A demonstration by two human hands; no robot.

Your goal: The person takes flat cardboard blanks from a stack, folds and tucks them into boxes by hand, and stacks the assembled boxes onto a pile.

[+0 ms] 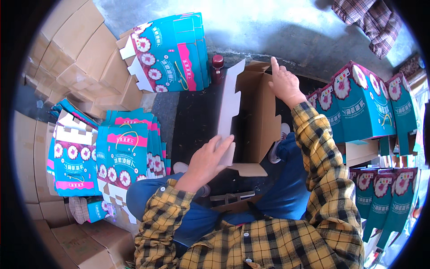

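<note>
A brown-lined cardboard box (262, 119) stands open between my legs, its end flaps spread out. Along its left side runs a white panel with a notched edge (230, 101). My left hand (207, 159) is at the near end of that panel, fingers together on one side of the white card and thumb on the other. My right hand (285, 84) is over the far right rim of the box. Its index finger points away from me, the other fingers are loosely bent, and nothing shows in it.
Flat teal printed cartons lie stacked at far left (179, 49) and near left (121, 152). Brown cardboard boxes (85, 58) are piled behind them. A red-capped bottle (217, 67) stands by the wall. Assembled teal gift boxes (365, 103) line the right side.
</note>
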